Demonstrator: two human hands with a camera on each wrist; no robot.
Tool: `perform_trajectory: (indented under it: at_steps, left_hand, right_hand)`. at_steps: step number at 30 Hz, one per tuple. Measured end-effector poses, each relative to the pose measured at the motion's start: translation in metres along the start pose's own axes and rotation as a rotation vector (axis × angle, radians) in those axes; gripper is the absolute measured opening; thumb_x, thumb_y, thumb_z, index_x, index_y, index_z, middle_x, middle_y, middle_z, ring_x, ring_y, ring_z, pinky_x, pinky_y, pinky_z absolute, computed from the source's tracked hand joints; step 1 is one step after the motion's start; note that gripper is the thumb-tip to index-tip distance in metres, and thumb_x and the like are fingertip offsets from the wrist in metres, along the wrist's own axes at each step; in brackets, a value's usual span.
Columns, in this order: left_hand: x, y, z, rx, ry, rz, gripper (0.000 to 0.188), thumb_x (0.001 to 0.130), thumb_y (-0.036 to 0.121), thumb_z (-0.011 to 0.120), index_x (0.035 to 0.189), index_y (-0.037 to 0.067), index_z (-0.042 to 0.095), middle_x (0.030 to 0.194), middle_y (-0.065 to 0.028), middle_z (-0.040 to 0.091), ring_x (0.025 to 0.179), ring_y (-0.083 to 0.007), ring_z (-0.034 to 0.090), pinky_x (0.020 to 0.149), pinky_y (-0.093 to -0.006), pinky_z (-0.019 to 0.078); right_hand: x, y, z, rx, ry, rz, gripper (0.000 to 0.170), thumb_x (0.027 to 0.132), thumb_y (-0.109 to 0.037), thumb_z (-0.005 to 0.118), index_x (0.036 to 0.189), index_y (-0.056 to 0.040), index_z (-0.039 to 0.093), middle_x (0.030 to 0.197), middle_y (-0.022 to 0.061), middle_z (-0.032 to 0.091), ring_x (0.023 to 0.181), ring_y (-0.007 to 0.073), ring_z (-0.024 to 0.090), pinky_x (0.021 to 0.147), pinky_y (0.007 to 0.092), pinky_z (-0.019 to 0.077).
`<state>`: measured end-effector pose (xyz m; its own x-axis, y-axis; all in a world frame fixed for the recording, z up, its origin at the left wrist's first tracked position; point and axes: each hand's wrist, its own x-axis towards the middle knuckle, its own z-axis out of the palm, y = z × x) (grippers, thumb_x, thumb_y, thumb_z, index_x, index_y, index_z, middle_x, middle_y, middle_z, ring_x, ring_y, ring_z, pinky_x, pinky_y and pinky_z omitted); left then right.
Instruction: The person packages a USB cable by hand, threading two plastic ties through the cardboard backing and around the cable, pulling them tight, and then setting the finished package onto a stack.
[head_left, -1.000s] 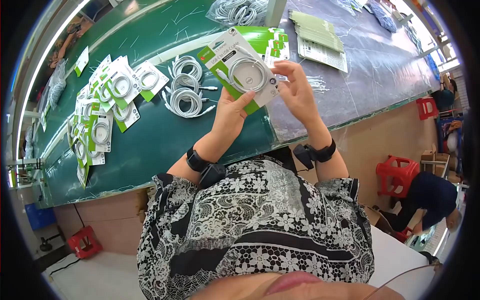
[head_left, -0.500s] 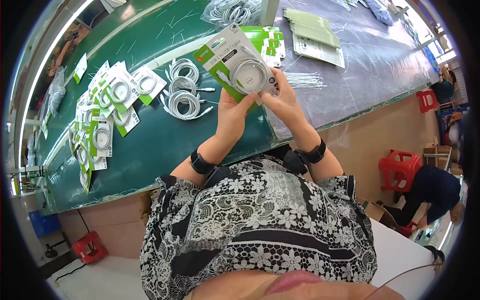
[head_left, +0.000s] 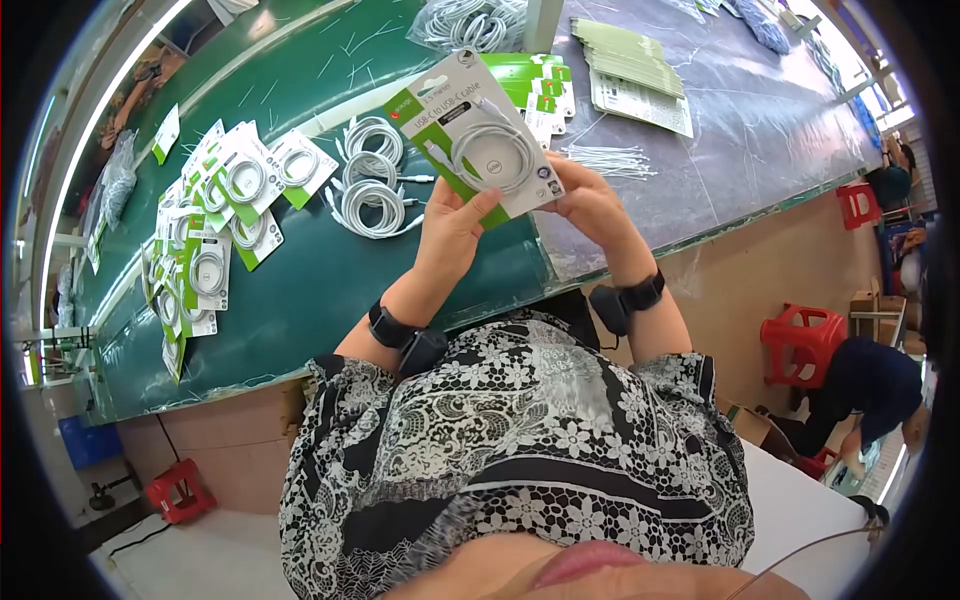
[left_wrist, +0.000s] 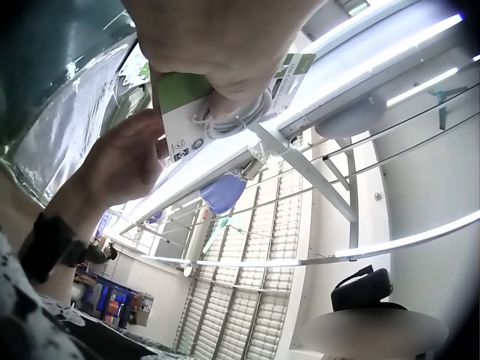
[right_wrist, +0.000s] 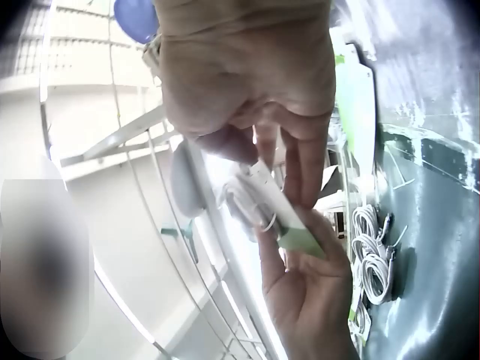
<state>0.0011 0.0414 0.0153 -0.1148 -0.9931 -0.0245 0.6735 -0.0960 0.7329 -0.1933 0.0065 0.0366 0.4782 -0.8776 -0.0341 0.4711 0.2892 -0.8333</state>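
Observation:
A white and green carded pack (head_left: 452,118) with a coiled white USB-C cable (head_left: 493,158) on its front is held up over the table, tilted. My left hand (head_left: 450,232) grips its lower left edge, thumb on the front and fingers hidden behind. At the lower right corner my right hand (head_left: 597,208) pinches the card's edge, its fingers reaching behind it. In the right wrist view the pack (right_wrist: 281,206) is edge-on between the right hand (right_wrist: 251,82) and the left hand (right_wrist: 311,300). The left wrist view shows its lower corner (left_wrist: 180,133) beside the right fingers.
Left on the green table (head_left: 300,320) lies a heap of packed cables (head_left: 205,270). Coiled loose cables (head_left: 372,180) lie nearer. Beyond the pack are green cards (head_left: 545,85), a card stack (head_left: 635,75), white ties (head_left: 610,160) and a bag of cables (head_left: 470,25).
My right hand came in to the pack's lower corner, its thumb meeting the front, then shifted slightly right along the edge. The left hand keeps its grip, and the pack has moved slightly left.

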Motion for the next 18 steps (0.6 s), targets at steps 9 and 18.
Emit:
perform_trajectory:
  at_steps: [9, 18]
  left_hand:
    - [-0.005, 0.006, 0.007, -0.008, -0.014, -0.117, 0.042, 0.087, -0.003, 0.060, 0.125, 0.007, 0.044, 0.122, -0.0068, 0.056, 0.113, -0.0191, 0.056, 0.094, -0.0372, 0.0492]
    - [-0.008, 0.008, 0.003, -0.011, -0.039, -0.179, 0.047, 0.089, -0.002, 0.058, 0.131, 0.009, 0.040, 0.126, -0.0068, 0.053, 0.117, -0.0207, 0.053, 0.096, -0.0402, 0.0482]
  right_hand:
    - [0.005, 0.041, -0.025, -0.894, 0.000, -0.389, 0.031, 0.085, -0.003, 0.060, 0.116, 0.0008, 0.059, 0.102, 0.0052, 0.066, 0.092, 0.0111, 0.059, 0.078, 0.0253, 0.0475]
    - [0.003, 0.032, -0.015, -0.980, -0.022, -0.386, 0.026, 0.079, -0.001, 0.066, 0.105, 0.0005, 0.062, 0.101, 0.0099, 0.067, 0.091, 0.0132, 0.061, 0.074, 0.0275, 0.0491]
